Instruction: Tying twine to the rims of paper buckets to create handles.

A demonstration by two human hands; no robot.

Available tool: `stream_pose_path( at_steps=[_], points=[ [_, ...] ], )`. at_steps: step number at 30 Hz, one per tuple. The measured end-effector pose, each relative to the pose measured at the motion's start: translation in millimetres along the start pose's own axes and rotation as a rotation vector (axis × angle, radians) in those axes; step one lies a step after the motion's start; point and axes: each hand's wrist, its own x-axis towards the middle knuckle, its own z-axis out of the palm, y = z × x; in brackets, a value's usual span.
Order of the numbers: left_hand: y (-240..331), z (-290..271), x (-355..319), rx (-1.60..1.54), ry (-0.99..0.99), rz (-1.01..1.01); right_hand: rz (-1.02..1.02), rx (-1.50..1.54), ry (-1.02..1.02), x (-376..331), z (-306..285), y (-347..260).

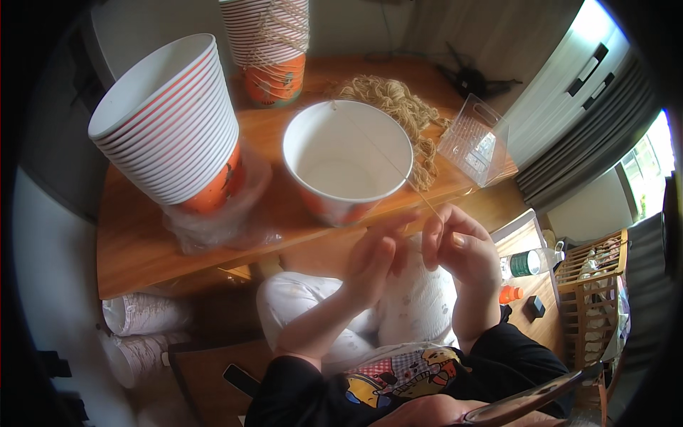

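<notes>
A large white paper bucket (341, 153) with an orange lower part stands at the front of the wooden table. From its far rim a thin string (425, 198) runs over the opening to my right hand (462, 245), whose fingertips pinch it just beyond the near right rim. My left hand (373, 260) is close beside the right one, above my lap, its fingers apart and slightly blurred. I see nothing held in it. Behind the bucket lies a loose bundle of tan string (391, 99).
A tall stack of paper buckets (178, 128) leans at left above crumpled clear plastic (213, 228). Another stack wrapped in string (274, 53) stands behind. At right are a clear plastic tray (475, 140), a bottle (526, 263) and a wooden rack (590, 277). A phone (242, 379) lies lower left.
</notes>
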Motion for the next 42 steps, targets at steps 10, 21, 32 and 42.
stream_pose_path(
  at_steps=[10, 21, 32, 42],
  points=[
    [1.8, -22.2, -0.1, 0.324, 0.088, 0.114, 0.088, -0.141, 0.176, 3.6, -22.7, 9.5],
    [8.1, -12.5, -0.5, 1.109, 0.087, 0.035, -0.539, -1.335, 0.172, 11.8, 15.0, 35.3],
    [16.4, -21.5, 0.9, 1.063, -0.051, 0.326, -0.311, -0.711, 0.282, 14.3, 10.0, 30.6],
    [35.2, -27.3, 1.2, 0.787, -0.208, 0.245, -0.331, -0.564, 0.227, 22.4, 6.8, 18.2]
  ],
)
